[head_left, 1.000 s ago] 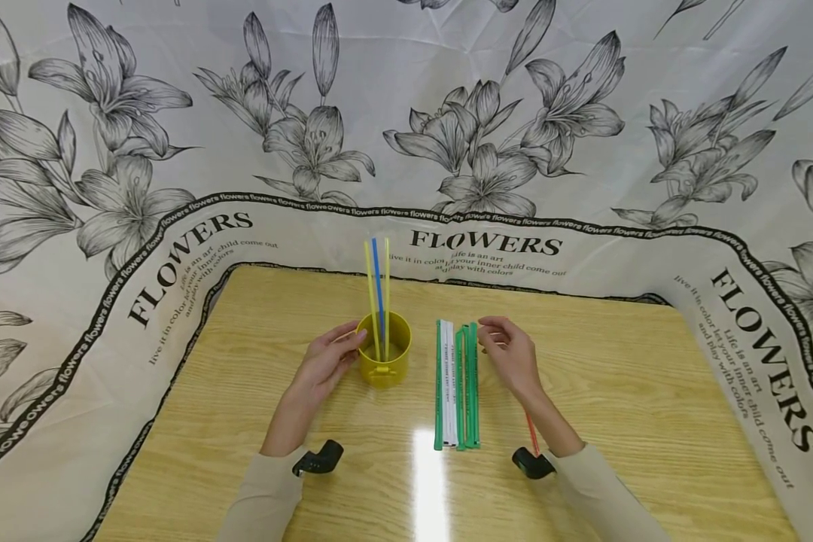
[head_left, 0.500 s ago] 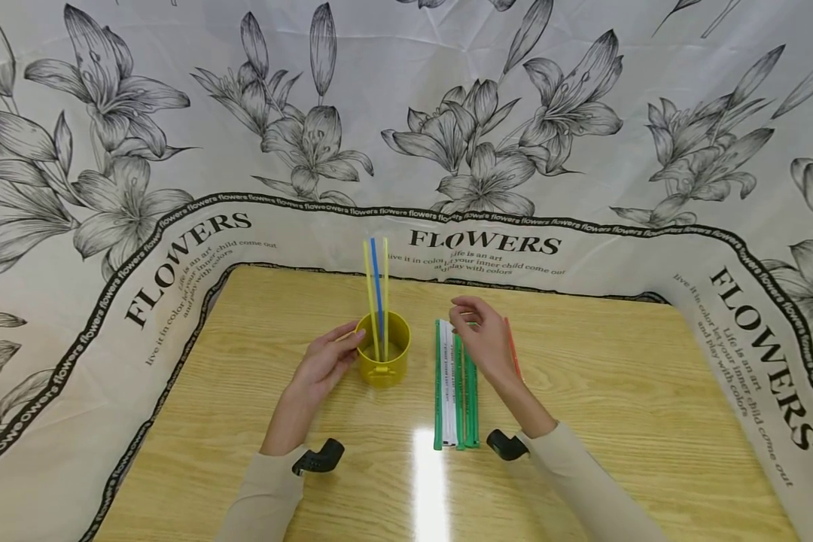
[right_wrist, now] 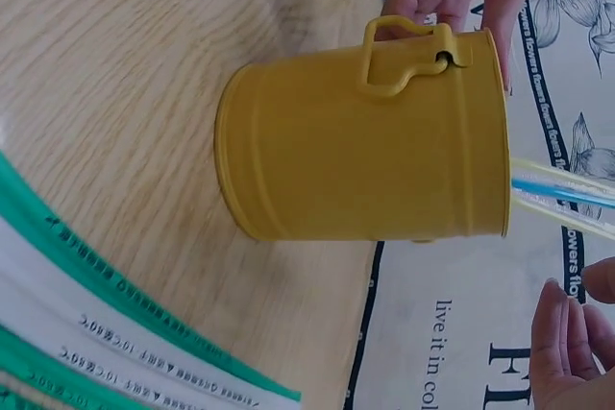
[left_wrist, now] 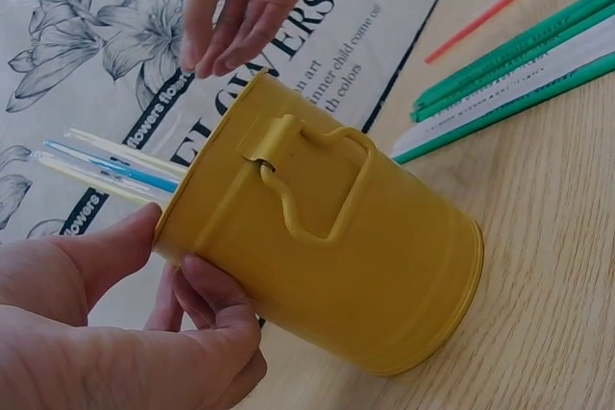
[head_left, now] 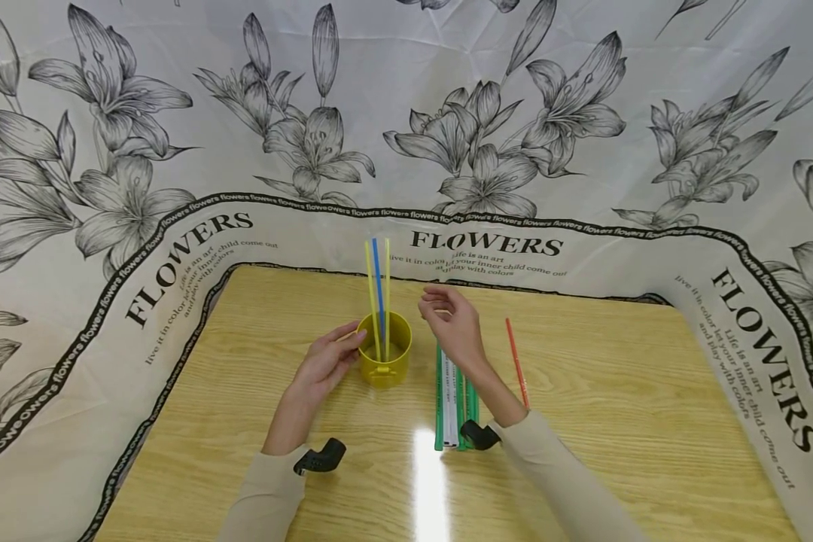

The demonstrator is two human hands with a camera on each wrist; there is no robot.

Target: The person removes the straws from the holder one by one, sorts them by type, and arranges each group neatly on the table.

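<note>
My left hand pinches the rim of a yellow metal pail between thumb and fingers, on the pail's left side. Upright on the table, the pail has a small folded handle on its side. A blue straw and two pale yellow straws lean inside it and rise well above the rim. To the pail's right, my right hand hovers over the far end of a row of straws, some in green wrappers and some in white wrappers. Its fingers are loosely bent and hold nothing.
A red straw lies alone to the right of the row, partly behind the right forearm. The wooden table ends at a white cloth backdrop printed with flowers and lettering.
My right hand has moved left from beside the row of wrapped straws, over it toward the pail, uncovering more of the red straw. The left hand and pail have stayed put.
</note>
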